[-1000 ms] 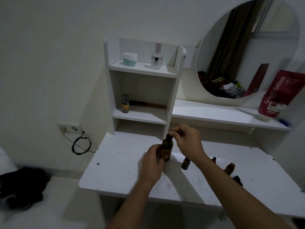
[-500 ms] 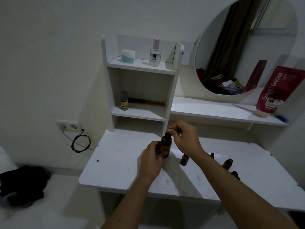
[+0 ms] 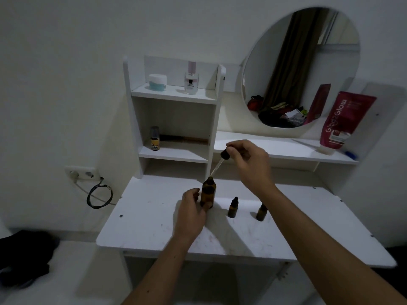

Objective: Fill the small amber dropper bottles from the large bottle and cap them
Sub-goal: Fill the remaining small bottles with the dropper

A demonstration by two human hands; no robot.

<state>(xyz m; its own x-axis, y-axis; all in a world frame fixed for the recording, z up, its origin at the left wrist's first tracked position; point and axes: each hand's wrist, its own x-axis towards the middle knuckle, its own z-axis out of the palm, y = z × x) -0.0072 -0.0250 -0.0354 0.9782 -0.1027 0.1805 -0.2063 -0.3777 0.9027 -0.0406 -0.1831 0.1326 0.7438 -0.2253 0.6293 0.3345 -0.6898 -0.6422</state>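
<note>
Right hand (image 3: 247, 158) pinches the dropper (image 3: 218, 165), its tube slanting down-left, tip seemingly just clear of the large bottle (image 3: 208, 192). Left hand (image 3: 191, 211) grips that bottle; the capped small bottle (image 3: 233, 208) stands just right.

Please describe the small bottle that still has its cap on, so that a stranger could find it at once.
On the white table, look just right of the large amber bottle that the left hand holds. The capped small bottle stands there upright. Its black dropper cap sets it apart from the small bottle to its right, partly hidden by the forearm.

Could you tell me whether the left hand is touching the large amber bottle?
Touching. The head view shows the left hand with fingers wrapped around the large amber bottle.
</note>
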